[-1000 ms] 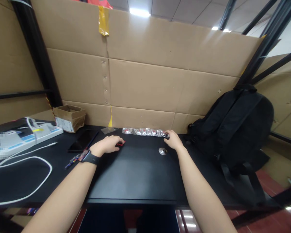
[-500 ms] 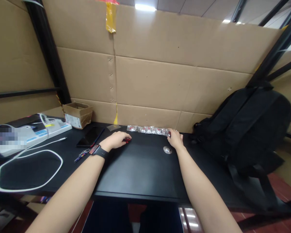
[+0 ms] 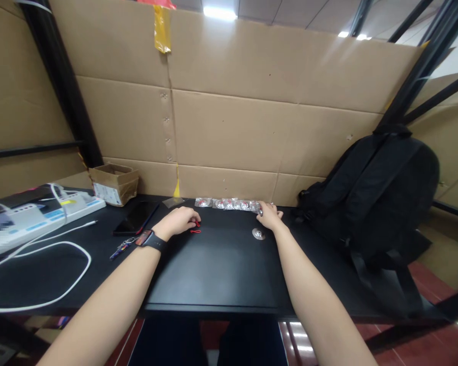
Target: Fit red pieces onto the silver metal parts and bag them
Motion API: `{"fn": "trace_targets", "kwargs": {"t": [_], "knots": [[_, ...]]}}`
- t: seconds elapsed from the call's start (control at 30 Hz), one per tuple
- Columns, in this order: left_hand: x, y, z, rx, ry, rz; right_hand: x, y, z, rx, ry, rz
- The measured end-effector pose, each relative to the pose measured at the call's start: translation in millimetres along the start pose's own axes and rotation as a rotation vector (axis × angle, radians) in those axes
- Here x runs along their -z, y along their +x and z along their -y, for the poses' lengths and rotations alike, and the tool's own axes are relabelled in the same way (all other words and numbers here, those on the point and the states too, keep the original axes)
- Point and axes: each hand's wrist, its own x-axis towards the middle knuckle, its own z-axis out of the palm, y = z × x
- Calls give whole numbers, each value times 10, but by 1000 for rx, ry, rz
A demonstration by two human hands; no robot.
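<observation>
My left hand (image 3: 180,220), with a dark watch on its wrist, rests low over the black table with its fingers curled. A small red cord loop (image 3: 197,223) shows at its fingertips, and another red loop (image 3: 195,232) lies just below on the tabletop. My right hand (image 3: 270,216) is at the right end of a row of several shiny clear packets (image 3: 229,204) with bits of red inside. Its thumb and fingers close around the endmost packet, which is mostly hidden. A round silvery disc (image 3: 258,234) lies just in front of this hand.
On the left are a phone (image 3: 135,218), keys (image 3: 122,248), a white power strip (image 3: 82,206), a white cable (image 3: 89,262) and an open cardboard box (image 3: 116,184). A black backpack (image 3: 397,198) stands at the right. Cardboard panels (image 3: 229,132) wall the back.
The view has shifted slightly to the right. The red loops show more clearly, one now apart from my left fingertips. My right hand stays at the end of the packet row.
</observation>
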Motion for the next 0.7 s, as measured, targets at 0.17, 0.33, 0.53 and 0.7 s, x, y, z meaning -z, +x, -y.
{"fn": "trace_targets", "kwargs": {"t": [0.17,0.33,0.53,0.7], "knots": [[32,-23,-5,110,25,-17,-10,9,-11,-14,1,-3],[77,-52,-45,24,-92,22,23,4,-10,-26,-7,4],[124,-73,-171,8,-157,130,89,-36,-8,19,53,-71],[191,-110,-241,27,-203,132,120,-32,-41,100,180,-115]]}}
